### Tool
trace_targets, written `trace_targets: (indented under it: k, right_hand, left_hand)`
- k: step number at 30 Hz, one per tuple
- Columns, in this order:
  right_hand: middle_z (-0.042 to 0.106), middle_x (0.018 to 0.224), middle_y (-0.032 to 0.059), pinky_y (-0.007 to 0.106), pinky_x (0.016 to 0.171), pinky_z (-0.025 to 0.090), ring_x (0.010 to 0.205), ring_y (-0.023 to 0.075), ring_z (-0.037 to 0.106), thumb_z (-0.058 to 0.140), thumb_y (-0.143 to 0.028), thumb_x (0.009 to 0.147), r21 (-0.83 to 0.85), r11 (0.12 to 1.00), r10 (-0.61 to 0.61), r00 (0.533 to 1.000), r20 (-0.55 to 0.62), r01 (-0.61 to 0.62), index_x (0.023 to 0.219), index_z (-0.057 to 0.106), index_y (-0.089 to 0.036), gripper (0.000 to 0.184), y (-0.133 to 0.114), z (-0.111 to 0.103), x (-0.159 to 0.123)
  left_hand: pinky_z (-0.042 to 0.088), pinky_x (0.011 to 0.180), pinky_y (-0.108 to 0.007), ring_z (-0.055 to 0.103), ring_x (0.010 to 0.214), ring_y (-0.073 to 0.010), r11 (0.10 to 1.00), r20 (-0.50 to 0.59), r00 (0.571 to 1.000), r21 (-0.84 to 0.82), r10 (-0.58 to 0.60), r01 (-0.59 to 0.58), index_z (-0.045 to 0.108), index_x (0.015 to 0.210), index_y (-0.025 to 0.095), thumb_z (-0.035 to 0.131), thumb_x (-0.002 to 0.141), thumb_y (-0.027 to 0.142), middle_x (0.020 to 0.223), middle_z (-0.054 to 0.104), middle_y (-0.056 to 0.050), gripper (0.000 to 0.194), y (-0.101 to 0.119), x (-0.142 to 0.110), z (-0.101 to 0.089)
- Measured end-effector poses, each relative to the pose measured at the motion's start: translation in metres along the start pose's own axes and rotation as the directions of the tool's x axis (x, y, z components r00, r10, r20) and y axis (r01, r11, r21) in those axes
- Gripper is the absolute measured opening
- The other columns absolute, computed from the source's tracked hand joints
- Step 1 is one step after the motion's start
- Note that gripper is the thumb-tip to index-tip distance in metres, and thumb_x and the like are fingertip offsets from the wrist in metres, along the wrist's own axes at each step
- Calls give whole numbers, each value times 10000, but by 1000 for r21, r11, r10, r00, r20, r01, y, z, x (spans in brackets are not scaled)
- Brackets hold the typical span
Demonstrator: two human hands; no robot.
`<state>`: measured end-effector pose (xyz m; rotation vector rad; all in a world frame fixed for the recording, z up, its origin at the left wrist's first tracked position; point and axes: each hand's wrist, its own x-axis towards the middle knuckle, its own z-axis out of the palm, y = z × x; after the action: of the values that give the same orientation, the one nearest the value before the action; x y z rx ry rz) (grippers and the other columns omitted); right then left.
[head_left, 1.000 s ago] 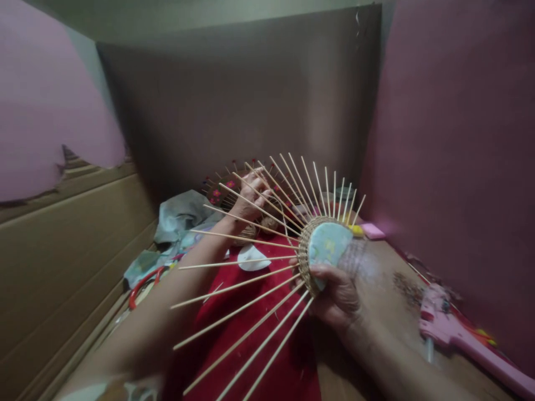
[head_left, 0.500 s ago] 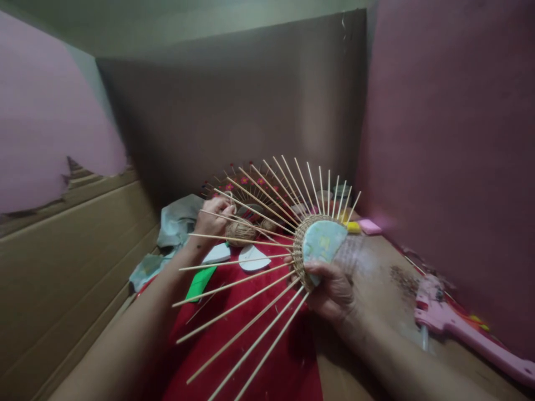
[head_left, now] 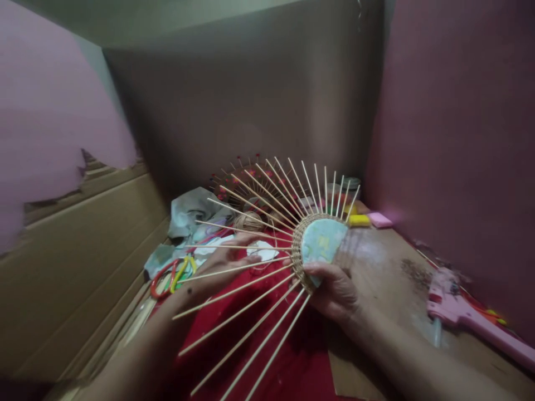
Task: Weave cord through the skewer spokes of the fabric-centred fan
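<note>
My right hand (head_left: 334, 289) grips a half-round woven fan (head_left: 297, 245) at its lower end, thumb on the pale blue patterned padded centre (head_left: 324, 242). Thin wooden sticks (head_left: 234, 295) radiate from its twine-woven rim. Behind the sticks on the left is my left hand (head_left: 232, 253), partly covered by them and slightly blurred. Its fingers and thumb point right and look apart. A thin loop of twine (head_left: 275, 245) hangs near its fingertips, by the woven rim. Beyond the sticks lies a ball of twine (head_left: 249, 221).
A red cloth (head_left: 309, 356) lies beneath the fan. Scissors (head_left: 175, 275) and crumpled pale cloth (head_left: 190, 211) are at left. White cut pieces (head_left: 265, 250) lie behind the sticks. A pink glue gun (head_left: 460, 306) rests at right. A decorated stick fan (head_left: 238, 178) stands behind. Cardboard walls (head_left: 83, 267) enclose the sides.
My left hand has come down and right, from the outer sticks toward the woven rim, and its fingers have opened. The scissors now show. My right hand keeps its hold on the fan.
</note>
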<state>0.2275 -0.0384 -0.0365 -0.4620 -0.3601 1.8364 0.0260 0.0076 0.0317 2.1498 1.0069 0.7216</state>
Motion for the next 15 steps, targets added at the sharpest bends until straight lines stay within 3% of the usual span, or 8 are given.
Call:
trace_targets:
  k: [3, 8, 11, 15]
  right_hand:
    - [686, 648, 15, 258, 636, 486, 575, 124, 589, 708, -65, 480, -7, 1000, 2, 1000, 24, -2, 704, 667, -139, 240, 4, 2, -2]
    - [689, 668, 6, 263, 658, 480, 585, 125, 595, 675, -51, 503, -40, 999, -28, 996, 84, 31, 853, 671, -164, 368, 8, 3, -1]
    - [682, 666, -7, 263, 645, 482, 569, 121, 588, 666, -46, 518, -69, 996, -44, 994, 95, 51, 933, 652, -182, 436, 13, 0, 1]
    - [683, 709, 5, 290, 654, 491, 581, 131, 588, 685, -43, 525, -67, 997, -35, 995, 93, 42, 968, 631, -181, 467, 19, -3, 1]
  left_hand:
    - [460, 862, -353, 583, 987, -245, 964, 25, 999, -265, -22, 28, 577, 1151, 225, 555, 802, 322, 1162, 601, -70, 363, 5, 0, 25]
    - [472, 838, -322, 612, 928, -238, 953, -61, 997, -301, -43, 23, 694, 937, 188, 615, 758, 313, 992, 677, -71, 231, 1, 5, 35]
    - [486, 801, -315, 620, 894, -232, 929, -46, 997, -368, -62, 41, 704, 901, 171, 623, 751, 299, 945, 684, -75, 213, -1, 5, 40]
    - [497, 769, -324, 628, 848, -230, 843, 3, 983, -513, -186, 161, 696, 868, 149, 663, 713, 298, 878, 688, -79, 218, -9, -1, 50]
